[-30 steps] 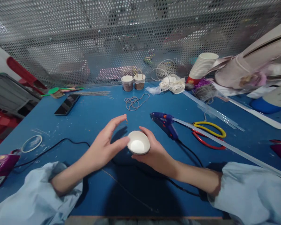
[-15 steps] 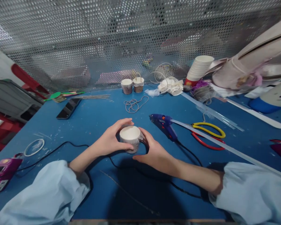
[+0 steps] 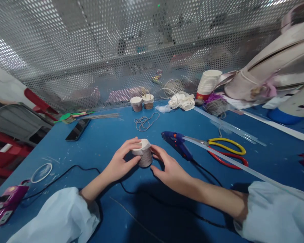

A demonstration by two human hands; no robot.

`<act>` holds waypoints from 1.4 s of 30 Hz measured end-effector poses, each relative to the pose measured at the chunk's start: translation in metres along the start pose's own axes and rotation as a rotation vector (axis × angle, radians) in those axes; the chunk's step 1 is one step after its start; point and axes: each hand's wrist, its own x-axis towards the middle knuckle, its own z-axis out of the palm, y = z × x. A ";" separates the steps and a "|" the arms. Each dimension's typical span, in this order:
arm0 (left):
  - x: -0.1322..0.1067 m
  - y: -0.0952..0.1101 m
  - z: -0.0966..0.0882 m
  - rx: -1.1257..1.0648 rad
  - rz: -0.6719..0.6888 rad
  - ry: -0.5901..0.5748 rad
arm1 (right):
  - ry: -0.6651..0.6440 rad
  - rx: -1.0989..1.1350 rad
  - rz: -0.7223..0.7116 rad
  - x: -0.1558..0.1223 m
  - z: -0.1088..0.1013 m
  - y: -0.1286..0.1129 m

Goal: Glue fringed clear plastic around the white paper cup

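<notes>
A small paper cup [image 3: 145, 158] with a white rim and grey cord wound about its side is between my hands, just over the blue table. My left hand [image 3: 123, 158] grips it from the left, fingers at the rim and thumb on the near side. At the opposite side my right hand [image 3: 171, 167] curves about the cup, fingertips at the rim's edge and thumb by the base. To the right lies a blue glue gun [image 3: 177, 143] with a long clear glue stick [image 3: 233, 160] in its back.
Scissors [image 3: 226, 145] with yellow and red handles lie right. Behind are loose cord [image 3: 144, 123], two small cups [image 3: 136, 104], stacked paper cups [image 3: 209, 82] and grey yarn [image 3: 215, 106]. A phone [image 3: 78, 129] lies left. The black cable [image 3: 76, 166] crosses before me to a purple power strip [image 3: 8, 206].
The cup has tilted and turned between my hands, showing more of its cord-wound side and less of its inside. My view has shifted, so the table appears lower.
</notes>
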 end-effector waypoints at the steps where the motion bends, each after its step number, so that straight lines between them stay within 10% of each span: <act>1: -0.001 0.001 0.001 0.004 0.012 0.001 | -0.007 -0.036 0.002 -0.001 -0.002 -0.001; 6: -0.001 0.005 0.003 0.011 0.014 0.000 | -0.008 -0.208 -0.037 -0.008 -0.018 -0.009; 14: -0.005 0.012 0.018 0.254 0.175 0.064 | 0.053 -0.653 -0.581 -0.014 -0.021 -0.012; 20: -0.009 0.011 0.024 0.403 0.203 0.169 | -0.116 -0.855 -0.549 -0.022 -0.011 -0.007; 29: -0.006 0.019 0.023 0.474 0.306 0.070 | -0.014 -0.692 -0.560 -0.023 -0.032 -0.018; 32: -0.006 0.019 0.025 0.484 0.298 0.114 | 0.048 -0.720 -0.482 -0.032 -0.056 -0.017; 38: -0.005 0.017 0.029 0.520 0.207 0.227 | 0.226 -0.905 0.106 -0.034 -0.098 0.005; 42: -0.005 0.018 0.029 0.522 0.160 0.233 | 0.135 -0.799 0.163 -0.011 -0.104 0.012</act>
